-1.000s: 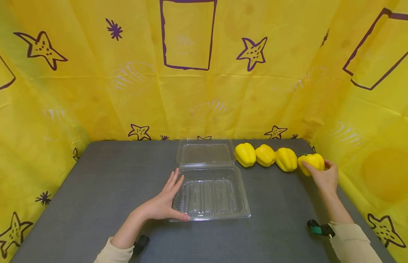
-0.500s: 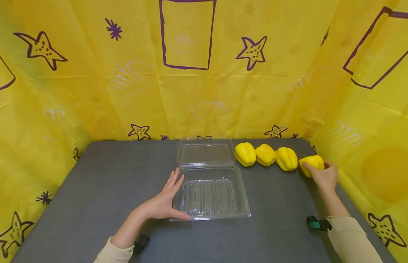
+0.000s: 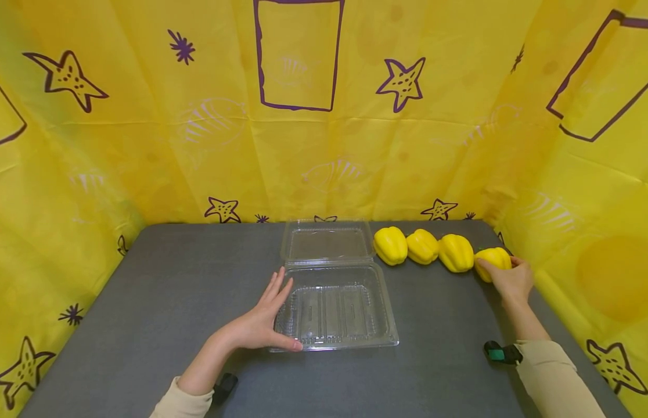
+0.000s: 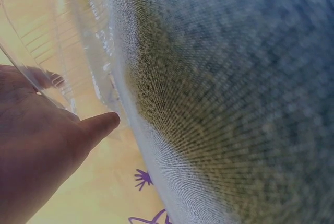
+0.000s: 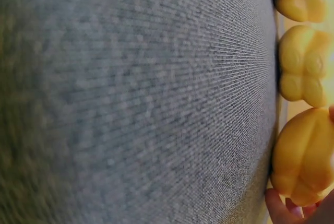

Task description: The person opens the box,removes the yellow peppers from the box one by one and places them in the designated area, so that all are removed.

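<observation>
A clear plastic clamshell container (image 3: 334, 313) lies on the grey table with its lid (image 3: 326, 241) folded back toward the curtain. My left hand (image 3: 258, 319) rests along its left side, fingers spread and straight, thumb at the near rim; the left wrist view shows the thumb (image 4: 102, 127) beside the clear wall. At the right end of a row of yellow bell peppers, my right hand (image 3: 514, 281) grips the last bell pepper (image 3: 493, 262), thumb in front and fingers behind. In the right wrist view that pepper (image 5: 302, 156) sits at the table surface with fingertips around its lower end.
Three more yellow bell peppers, the nearest to the lid being one pepper (image 3: 390, 246), then a second (image 3: 422, 247) and a third (image 3: 456, 253), stand in line on the table (image 3: 172, 302). A yellow patterned curtain (image 3: 303, 151) encloses the back and sides.
My right hand has lowered the bell pepper slightly and turned it, shifting a little left toward the neighbouring pepper. The left hand and container have stayed in place.
</observation>
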The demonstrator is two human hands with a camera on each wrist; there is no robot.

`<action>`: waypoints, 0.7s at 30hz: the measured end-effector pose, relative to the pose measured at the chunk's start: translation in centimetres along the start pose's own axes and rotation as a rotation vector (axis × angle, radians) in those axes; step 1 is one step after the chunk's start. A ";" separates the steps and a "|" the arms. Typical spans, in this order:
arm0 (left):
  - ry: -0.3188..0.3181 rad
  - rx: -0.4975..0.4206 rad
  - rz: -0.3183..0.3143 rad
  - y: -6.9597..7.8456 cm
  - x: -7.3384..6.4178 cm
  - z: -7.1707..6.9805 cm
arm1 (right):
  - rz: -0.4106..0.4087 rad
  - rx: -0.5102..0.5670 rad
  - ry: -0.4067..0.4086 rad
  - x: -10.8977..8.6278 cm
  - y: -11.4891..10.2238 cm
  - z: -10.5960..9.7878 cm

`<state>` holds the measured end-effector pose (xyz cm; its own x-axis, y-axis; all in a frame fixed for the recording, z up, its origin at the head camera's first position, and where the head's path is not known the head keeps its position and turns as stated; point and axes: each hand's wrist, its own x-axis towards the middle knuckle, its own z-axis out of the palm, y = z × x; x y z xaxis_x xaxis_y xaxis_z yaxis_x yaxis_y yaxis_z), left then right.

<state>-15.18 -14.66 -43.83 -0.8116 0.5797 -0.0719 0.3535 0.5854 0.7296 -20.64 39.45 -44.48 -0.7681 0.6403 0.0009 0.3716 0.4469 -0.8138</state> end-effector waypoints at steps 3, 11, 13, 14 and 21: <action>-0.002 -0.007 -0.002 0.0 0.0 0.0 | -0.006 -0.011 -0.016 0.2 0.0 0.0; -0.003 -0.005 -0.007 -0.1 0.1 0.0 | -0.061 -0.038 -0.017 0.2 0.3 0.2; -0.003 0.000 -0.009 0.0 0.1 0.0 | -0.065 -0.043 -0.015 0.1 0.3 0.2; -0.002 0.003 -0.010 0.0 0.1 0.0 | -0.067 -0.045 -0.017 0.1 0.3 0.2; 0.010 0.046 -0.014 0.1 0.1 0.0 | -0.078 -0.042 -0.021 -0.3 0.1 0.3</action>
<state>-15.21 -14.56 -43.82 -0.8211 0.5658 -0.0752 0.3629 0.6192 0.6964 -20.51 39.14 -44.77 -0.8061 0.5895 0.0513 0.3311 0.5212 -0.7866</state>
